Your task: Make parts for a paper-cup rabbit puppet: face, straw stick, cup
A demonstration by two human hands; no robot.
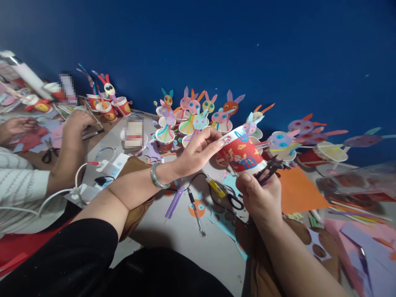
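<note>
Holding: the left hand (198,152) pinches the rim of a red paper cup (243,153) tipped on its side above the tabletop (185,235), fingers closed on the white lip.
Right hand: the right hand (258,196) sits just under the cup, fingers curled shut around small dark scissors (272,167) whose tips touch the cup's base.
Doing it well: probably best to keep the cup steady at the rim and work the blades in short strokes.
Behind: finished rabbit cups (192,119) line the blue wall (247,49).
Left: another person's hand (76,126) rests on the tabletop.
</note>
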